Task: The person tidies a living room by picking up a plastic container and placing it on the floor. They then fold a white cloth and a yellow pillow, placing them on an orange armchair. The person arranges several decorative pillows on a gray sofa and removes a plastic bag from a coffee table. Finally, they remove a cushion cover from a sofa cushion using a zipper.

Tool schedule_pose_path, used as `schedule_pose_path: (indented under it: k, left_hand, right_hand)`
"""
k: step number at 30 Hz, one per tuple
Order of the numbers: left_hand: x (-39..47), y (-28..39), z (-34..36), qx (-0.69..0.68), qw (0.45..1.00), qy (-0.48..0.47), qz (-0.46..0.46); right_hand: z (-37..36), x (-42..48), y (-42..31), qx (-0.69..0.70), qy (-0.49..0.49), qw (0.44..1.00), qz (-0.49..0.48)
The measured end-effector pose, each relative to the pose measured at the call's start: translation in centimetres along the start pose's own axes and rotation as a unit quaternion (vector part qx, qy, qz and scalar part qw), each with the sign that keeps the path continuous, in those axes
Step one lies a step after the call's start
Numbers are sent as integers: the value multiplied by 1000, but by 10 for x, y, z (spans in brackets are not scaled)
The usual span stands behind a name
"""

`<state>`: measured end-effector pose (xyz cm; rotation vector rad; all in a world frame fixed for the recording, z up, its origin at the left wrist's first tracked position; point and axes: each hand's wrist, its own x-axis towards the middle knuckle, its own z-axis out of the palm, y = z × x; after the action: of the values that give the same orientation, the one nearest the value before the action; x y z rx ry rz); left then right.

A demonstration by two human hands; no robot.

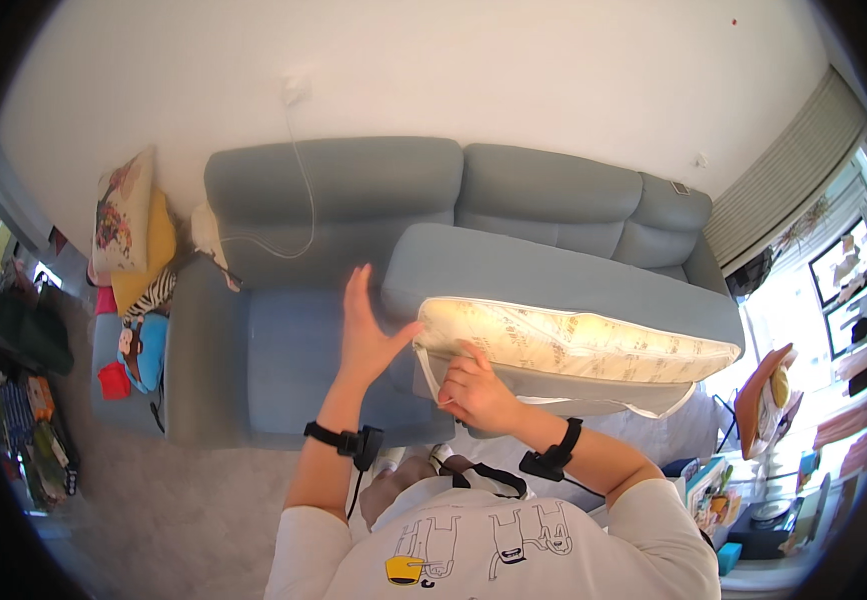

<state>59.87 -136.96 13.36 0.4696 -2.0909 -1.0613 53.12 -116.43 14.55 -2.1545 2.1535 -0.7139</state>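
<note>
A long sofa seat cushion in a blue-grey cover [553, 274] lies slantwise on the sofa. Along the side facing me its cover gapes, and a cream inner lining [576, 345] with printed writing shows through. The loose flap of the cover [591, 403], with a pale edge, hangs below the gap. My right hand [478, 390] has its fingers curled around this edge near the cushion's left end. My left hand [373, 337] is raised beside the same end, fingers extended and thumb spread towards the corner. Whether the thumb touches the cushion I cannot tell.
The blue-grey sofa [328, 180] stands against the wall. A white cable [312, 195] runs down its backrest. Pillows [124, 214] and soft toys [145, 349] are piled beyond the left armrest [205, 360]. A phone-like object [679, 188] rests atop the right backrest; an orange chair [760, 405] stands at right.
</note>
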Motion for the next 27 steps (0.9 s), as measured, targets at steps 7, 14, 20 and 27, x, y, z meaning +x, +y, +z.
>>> schedule_pose_path:
  k: [7, 14, 20, 27]
  left_hand:
    - [31, 8, 21, 59, 992, -79, 77]
    - [30, 30, 38, 103, 991, -47, 70]
    - [21, 48, 44, 128, 986, 14, 108]
    - [10, 47, 42, 141, 979, -19, 148]
  right_hand:
    - [-33, 11, 1, -154, 186, 963, 118]
    - [-93, -18, 26, -320, 243, 883, 240]
    - [-80, -23, 22, -379, 183, 877, 233]
    - [-131, 5, 48, -196, 33, 948, 249]
